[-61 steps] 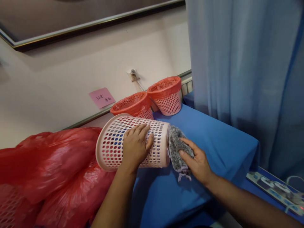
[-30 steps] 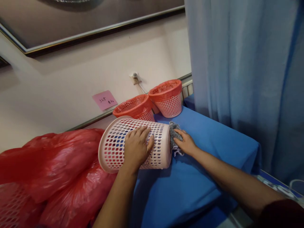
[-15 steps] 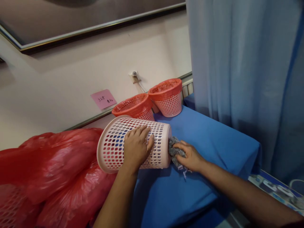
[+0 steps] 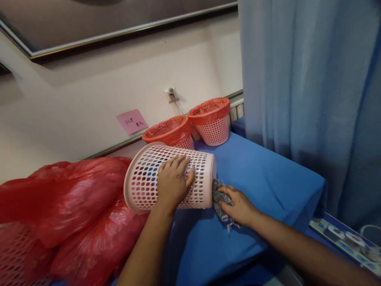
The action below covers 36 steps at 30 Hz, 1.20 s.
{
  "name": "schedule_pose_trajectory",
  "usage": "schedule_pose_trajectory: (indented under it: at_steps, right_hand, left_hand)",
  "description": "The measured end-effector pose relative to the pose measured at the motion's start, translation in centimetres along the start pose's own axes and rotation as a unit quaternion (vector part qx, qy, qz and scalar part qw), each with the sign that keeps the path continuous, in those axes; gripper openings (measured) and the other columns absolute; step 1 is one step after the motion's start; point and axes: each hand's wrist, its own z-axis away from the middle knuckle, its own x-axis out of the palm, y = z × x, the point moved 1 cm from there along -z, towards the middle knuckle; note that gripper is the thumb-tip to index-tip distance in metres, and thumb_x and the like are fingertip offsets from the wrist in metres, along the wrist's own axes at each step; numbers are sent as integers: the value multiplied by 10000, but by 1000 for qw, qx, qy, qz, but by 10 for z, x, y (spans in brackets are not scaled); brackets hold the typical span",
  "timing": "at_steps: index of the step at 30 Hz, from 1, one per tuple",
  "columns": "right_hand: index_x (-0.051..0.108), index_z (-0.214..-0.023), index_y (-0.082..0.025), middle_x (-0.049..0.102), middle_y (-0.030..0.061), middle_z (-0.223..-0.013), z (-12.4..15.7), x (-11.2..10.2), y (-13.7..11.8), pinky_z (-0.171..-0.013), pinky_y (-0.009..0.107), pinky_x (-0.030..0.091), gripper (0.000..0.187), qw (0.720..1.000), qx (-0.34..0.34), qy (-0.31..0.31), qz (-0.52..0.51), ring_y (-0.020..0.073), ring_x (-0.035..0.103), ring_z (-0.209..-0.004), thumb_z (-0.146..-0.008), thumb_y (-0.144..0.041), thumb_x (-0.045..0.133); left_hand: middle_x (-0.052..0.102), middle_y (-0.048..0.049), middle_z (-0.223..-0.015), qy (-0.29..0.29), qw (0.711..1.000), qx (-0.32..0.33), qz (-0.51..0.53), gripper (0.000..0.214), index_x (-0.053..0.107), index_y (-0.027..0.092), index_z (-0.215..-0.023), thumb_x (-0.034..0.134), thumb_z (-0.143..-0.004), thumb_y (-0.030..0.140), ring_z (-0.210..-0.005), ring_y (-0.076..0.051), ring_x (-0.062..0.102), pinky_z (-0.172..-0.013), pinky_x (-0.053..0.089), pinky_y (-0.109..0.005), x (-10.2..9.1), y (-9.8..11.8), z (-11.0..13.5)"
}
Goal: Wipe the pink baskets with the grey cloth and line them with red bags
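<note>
Right hand (image 4: 238, 206) is working lower down the base of the sideways-lying pink basket (image 4: 143, 178), fingers bunching the grey cloth (image 4: 218, 190) against it, while left hand (image 4: 174, 184), fingers spread, is pressing its upper wall, steadying it mid-wipe.

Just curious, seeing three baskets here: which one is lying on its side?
The pale pink basket under the left hand. The middle basket and the far basket stand upright, both red-lined.

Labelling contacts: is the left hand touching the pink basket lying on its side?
Touching. The head view shows the left hand spread flat on the perforated wall of the pink basket, fingers curving over it.
</note>
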Motion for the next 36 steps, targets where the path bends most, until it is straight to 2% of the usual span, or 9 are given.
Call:
schedule_pose_trajectory:
  at_steps: [5, 10, 12, 15, 17, 21, 24, 31, 36]
  right_hand:
    - [739, -1143, -223, 736, 87, -1077, 0, -3, -5, -950, 390, 544, 388, 1000, 14, -8, -1, 241, 703, -963, -778, -187, 611]
    - [635, -1288, -225, 679, 92, -1216, -10, -15, -19, -1027, 389, 507, 421, 977, -52, 182, -101, 236, 646, -1145, -877, -259, 551]
    - [657, -1228, -235, 678, 84, -1170, -5, -10, -23, -973, 382, 530, 397, 980, -86, 157, -86, 237, 662, -1071, -839, -237, 581]
    - [704, -1120, -237, 695, 70, -1056, -1, -5, -16, -899, 386, 553, 356, 998, -32, 51, -24, 233, 685, -922, -784, -188, 598]
    - [706, -1149, -227, 694, 72, -1034, -3, -10, -11, -903, 400, 556, 370, 997, -1, 67, -23, 238, 689, -920, -801, -186, 586]
    - [642, -1310, -258, 634, 72, -1183, -13, -36, -26, -940, 373, 552, 459, 964, -158, 199, -80, 224, 662, -1044, -858, -209, 584]
    - [672, -1279, -300, 591, 52, -1281, -33, -56, -46, -961, 352, 544, 482, 950, -270, 145, -64, 212, 650, -1087, -821, -169, 602]
    - [714, -1213, -216, 738, 40, -1128, -121, -64, -18, -963, 315, 523, 415, 998, 3, 69, -6, 203, 692, -1037, -834, -145, 559]
    - [763, -1042, -178, 785, 66, -886, -103, -23, 12, -756, 306, 542, 290, 997, 79, 11, 14, 224, 732, -787, -803, -162, 600]
  left_hand:
    - [702, -104, -1367, 0, 1000, -2, 0, 387, 699, 190, -1268, 493, -998, 376, -1255, -337, 626, -1069, 436, -526, 0, 0, 0]
    - [705, -116, -1359, 0, 1000, -1, 6, 386, 707, 189, -1263, 502, -993, 373, -1257, -345, 625, -1068, 439, -539, 0, -1, 0]
    - [706, -118, -1356, 0, 1000, -2, 6, 386, 709, 184, -1260, 507, -990, 371, -1250, -347, 629, -1065, 441, -538, 0, -1, 0]
    - [702, -117, -1364, -1, 1000, -2, 4, 391, 706, 177, -1266, 501, -992, 366, -1248, -345, 629, -1069, 438, -534, -1, -1, 1]
    - [699, -114, -1369, 1, 1000, -4, 6, 386, 704, 188, -1267, 500, -993, 368, -1251, -342, 627, -1069, 438, -532, -2, 0, 2]
    - [699, -110, -1369, -1, 1000, -8, 7, 368, 703, 208, -1261, 519, -980, 358, -1267, -335, 619, -1078, 431, -522, -3, 0, 4]
    - [696, -105, -1373, -15, 1000, -6, 7, 376, 692, 218, -1280, 533, -964, 347, -1272, -336, 615, -1072, 432, -519, -4, -1, 4]
    - [714, -92, -1349, 1, 1000, -13, 12, 359, 706, 221, -1251, 506, -992, 368, -1262, -332, 621, -1059, 436, -521, -4, 0, 7]
    - [708, -86, -1361, -4, 1000, -14, 12, 374, 698, 208, -1273, 509, -991, 364, -1286, -336, 606, -1073, 431, -522, -2, -1, 7]
